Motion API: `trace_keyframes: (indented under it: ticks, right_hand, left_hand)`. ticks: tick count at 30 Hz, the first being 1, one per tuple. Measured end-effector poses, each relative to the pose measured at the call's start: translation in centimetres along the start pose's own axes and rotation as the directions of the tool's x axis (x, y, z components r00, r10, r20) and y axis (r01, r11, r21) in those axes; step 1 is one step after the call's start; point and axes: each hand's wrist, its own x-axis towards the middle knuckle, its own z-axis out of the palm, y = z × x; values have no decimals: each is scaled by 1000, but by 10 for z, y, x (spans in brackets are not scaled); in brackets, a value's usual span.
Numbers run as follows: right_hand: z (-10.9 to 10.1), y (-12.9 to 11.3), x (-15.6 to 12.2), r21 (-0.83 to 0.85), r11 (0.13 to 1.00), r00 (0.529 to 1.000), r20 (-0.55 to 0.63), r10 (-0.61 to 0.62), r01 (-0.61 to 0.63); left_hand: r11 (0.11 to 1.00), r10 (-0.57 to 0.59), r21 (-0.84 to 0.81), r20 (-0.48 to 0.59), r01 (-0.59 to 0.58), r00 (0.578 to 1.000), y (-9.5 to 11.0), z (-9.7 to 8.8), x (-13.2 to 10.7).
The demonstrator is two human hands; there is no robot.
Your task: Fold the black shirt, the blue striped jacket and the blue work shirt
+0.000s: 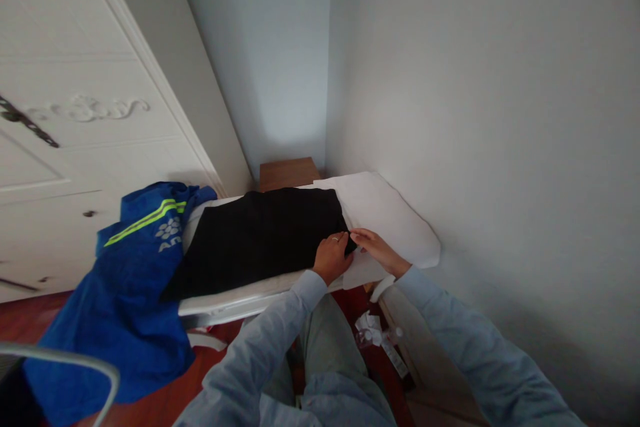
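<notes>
A piece of black cloth [265,233] lies spread over a narrow, white-covered table [230,299]. At the cloth's right edge, my left hand [333,259] presses down with its fingers curled onto the black fabric. Opposite it, my right hand [379,250] pinches the corner of the same cloth, thumb and fingertips together. The fingertips of both hands nearly meet there, and the small fold between them is partly hidden. Under my right wrist a white sheet [395,213] covers the right end of the table.
A blue garment with yellow reflective stripes [125,287] hangs over the table's left end. White cabinets [100,167] stand left, a grey wall [490,113] rises right, and a brown wooden box [287,173] sits behind. Crumpled paper [369,323] lies below. A curved metal tube [75,355] crosses the lower left.
</notes>
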Motion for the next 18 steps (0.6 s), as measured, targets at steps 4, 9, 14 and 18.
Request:
trace_keyframes:
  ticks: [4,9,14,18]
  right_hand:
    - [-6,4,-1,90,995,999,-2,40,-40]
    - [-15,12,6,350,933,989,-90,117,-79]
    - [-14,5,33,556,762,943,162,291,-331]
    - [-2,-12,73,526,755,919,188,347,-392]
  left_hand:
    - [999,-13,35,25,12,1000,3,-3,4]
    - [998,-32,46,39,30,999,4,-8,7]
    - [997,-71,-3,-33,71,997,6,-19,7]
    - [993,-109,-57,-86,105,990,7,-28,10]
